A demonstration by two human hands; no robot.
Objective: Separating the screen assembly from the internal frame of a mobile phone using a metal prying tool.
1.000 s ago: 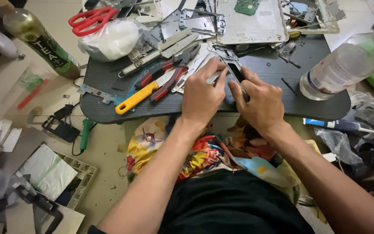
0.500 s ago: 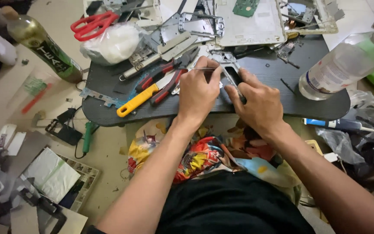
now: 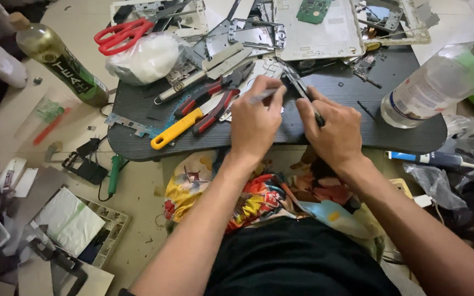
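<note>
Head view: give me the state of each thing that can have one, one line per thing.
Left hand: closed on a thin silvery tool.
Right hand: gripping a thin dark part, held tilted on edge.
Red scissors: closed, lying flat.
Red-handled pliers: handles slightly spread, lying on the dark board.
Clear plastic bottle: leaning, looks nearly empty.
Green bottle: lying tilted, stopper in.
Tablet shell: opened, circuit board exposed.

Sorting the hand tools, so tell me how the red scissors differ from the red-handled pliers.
The red scissors lie off the dark board, upper left; the red-handled pliers lie on it, nearer the left hand. The scissors have loop handles; the pliers have straight grips. Neither hand touches either tool.
</note>
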